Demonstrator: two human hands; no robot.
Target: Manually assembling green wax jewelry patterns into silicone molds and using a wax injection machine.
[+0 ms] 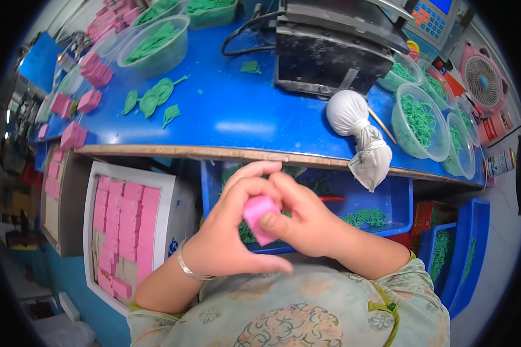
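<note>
A small pink rubber mould (260, 218) is between my two hands, in front of my body and just short of the table edge. The thumb of my right hand (307, 222) presses on its near face, and the fingers curl round behind it. My left hand (226, 222) cups the mould from the left with bent fingers at its top; its thumb sticks out below, apart from the mould. The far side of the mould and some fingertips are hidden. Under my hands sits an open blue drawer (402, 211) with green wax pieces.
A white box (89, 202) of pink moulds stands at left. Loose moulds (73, 136) and green wax pieces (156, 98) lie on the blue table (231, 124). A white cloth pouch (347, 113) overhangs its edge before a black machine (324, 58). Clear tubs (437, 153) hold green wax.
</note>
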